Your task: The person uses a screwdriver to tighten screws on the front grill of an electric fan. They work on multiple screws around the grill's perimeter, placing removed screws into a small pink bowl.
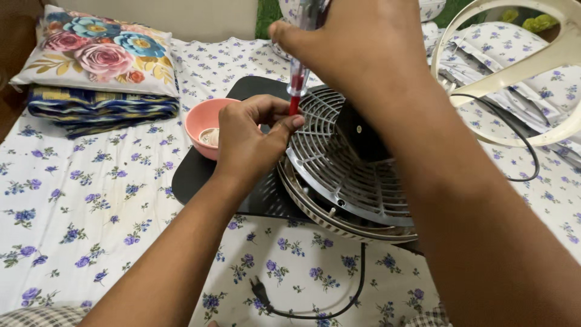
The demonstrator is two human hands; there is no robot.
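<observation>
Spread across the whole view is a white bedsheet [91,212] printed with small purple flowers, and on it I see a black flat base [200,175] carrying a round grey fan grille [345,175], tilted up toward me with its ribs fanning out from a dark hub. At the far left a floral pillow [97,51] rests on a folded blue striped blanket [100,112], and at the far right a cream plastic ring [520,66] leans over crumpled sheet. My right arm comes in from the lower right, large and close to the lens, and my right hand [357,42] is closed over the top of a screwdriver [296,85] with a clear handle and a red shaft, held nearly upright above the grille's upper left rim. My left hand [251,142] reaches up from the bottom, fingers curled in and pinched around the red shaft right where it meets the grille. Just behind that hand sits a small pink bowl [203,124] on the black base, with something pale in it that I cannot make out. A black power cord [339,303] loops along the bottom edge, ending in a plug [260,293]. The screwdriver tip is hidden by my left fingers, and my right forearm covers the grille's right side.
</observation>
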